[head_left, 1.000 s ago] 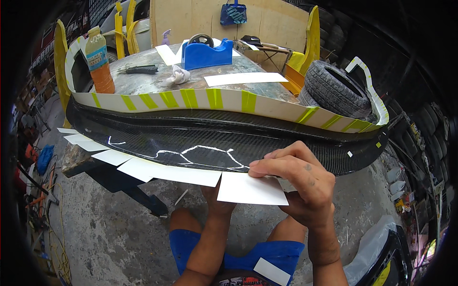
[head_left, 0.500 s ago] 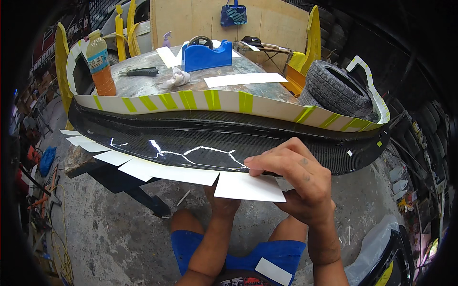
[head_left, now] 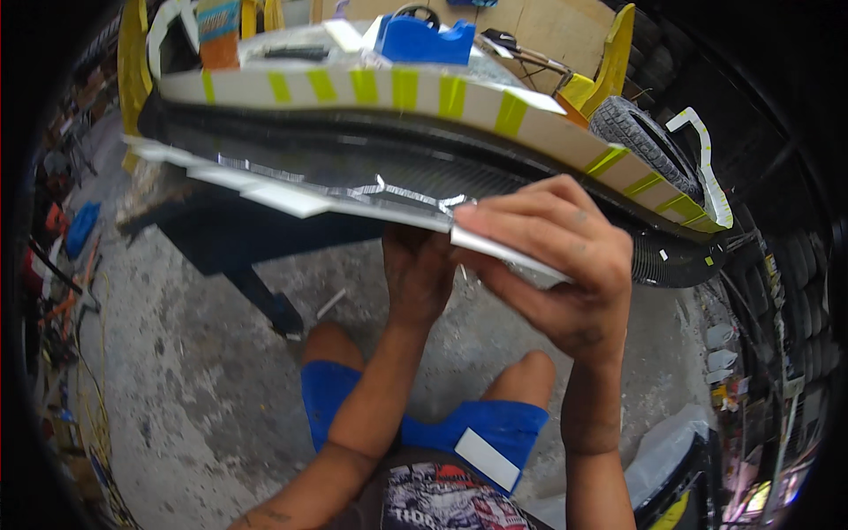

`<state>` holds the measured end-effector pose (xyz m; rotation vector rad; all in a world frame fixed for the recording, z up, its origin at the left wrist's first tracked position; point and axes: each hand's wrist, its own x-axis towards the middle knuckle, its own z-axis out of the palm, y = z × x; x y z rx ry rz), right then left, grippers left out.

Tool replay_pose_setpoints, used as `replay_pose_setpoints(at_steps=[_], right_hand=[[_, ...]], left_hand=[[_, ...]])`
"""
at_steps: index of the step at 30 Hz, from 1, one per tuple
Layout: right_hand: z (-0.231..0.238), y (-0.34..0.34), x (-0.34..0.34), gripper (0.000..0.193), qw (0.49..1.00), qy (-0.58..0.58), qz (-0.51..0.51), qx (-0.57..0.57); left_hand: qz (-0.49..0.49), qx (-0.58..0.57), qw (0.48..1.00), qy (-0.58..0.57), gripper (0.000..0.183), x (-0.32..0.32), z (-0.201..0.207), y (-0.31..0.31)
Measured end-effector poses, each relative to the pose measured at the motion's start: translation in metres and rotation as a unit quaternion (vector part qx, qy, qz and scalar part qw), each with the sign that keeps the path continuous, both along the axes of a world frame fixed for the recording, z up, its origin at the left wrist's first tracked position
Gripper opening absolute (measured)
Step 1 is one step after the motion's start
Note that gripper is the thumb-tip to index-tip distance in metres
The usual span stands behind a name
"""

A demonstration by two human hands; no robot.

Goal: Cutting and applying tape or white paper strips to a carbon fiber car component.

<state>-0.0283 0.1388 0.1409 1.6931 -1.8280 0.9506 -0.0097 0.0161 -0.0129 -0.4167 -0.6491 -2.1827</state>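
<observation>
A glossy black carbon-fibre panel [head_left: 291,146] stretches across in front of me, its near edge lined with overlapping white cards [head_left: 287,199]. My right hand [head_left: 565,256] is closed on one white card [head_left: 508,250] at that edge, fingers over the top and thumb below. Under the edge, just left of it, my left hand [head_left: 413,274] has its fingers bunched up against the underside. Its fingertips are hidden, so what they grip cannot be made out. A white strip with yellow-green tape pieces [head_left: 405,90] stands along the panel's far side.
Beyond the panel are a blue tape dispenser [head_left: 426,40], a bottle of orange liquid [head_left: 218,35] and a tyre [head_left: 645,137]. A dark support leg [head_left: 256,287] stands below left. A white card [head_left: 488,459] lies on my blue shorts. Plastic-covered parts [head_left: 676,450] lie at lower right.
My view has tipped down, so the panel sits higher and the cards appear more edge-on. My right hand still grips the card; my left hand shows more beneath the edge.
</observation>
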Motion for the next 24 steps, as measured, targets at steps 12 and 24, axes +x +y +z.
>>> replay_pose_setpoints(at_steps=[12, 24], right_hand=[[-0.006, -0.012, 0.019, 0.040, 0.997, -0.074, -0.019, -0.007], [-0.006, -0.005, 0.016, 0.038, 0.997, -0.081, -0.005, -0.001]], left_hand=[[-0.043, -0.040, 0.998, -0.012, 0.051, 0.013, 0.023, -0.014], [-0.026, -0.054, 0.998, -0.017, 0.059, 0.013, 0.026, -0.010]])
